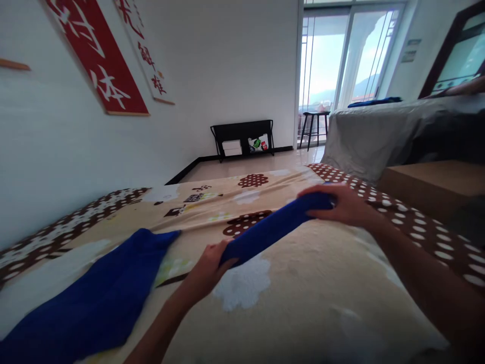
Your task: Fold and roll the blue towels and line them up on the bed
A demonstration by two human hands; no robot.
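A long, narrow blue folded cloth [278, 227] is stretched between my two hands, slanting up to the right above the bed. My left hand [212, 263] is closed around its near left end. My right hand [339, 205] grips its far right end, thumb below and fingers above. Whether the cloth is a garment I cannot tell. Another blue cloth [91, 298] lies spread out on the bed to the left of my left hand, partly cut off by the frame's edge. Beneath everything is a beige blanket [303, 283] with cloud and flower patterns and a brown dotted border.
At the far wall stands a low black rack [242, 132] with a white box and a bag. A dark stool [315, 124] is by the glass door. To the right are a plastic-covered piece of furniture [359, 131], blue cloth on top, and a cardboard box [435, 187].
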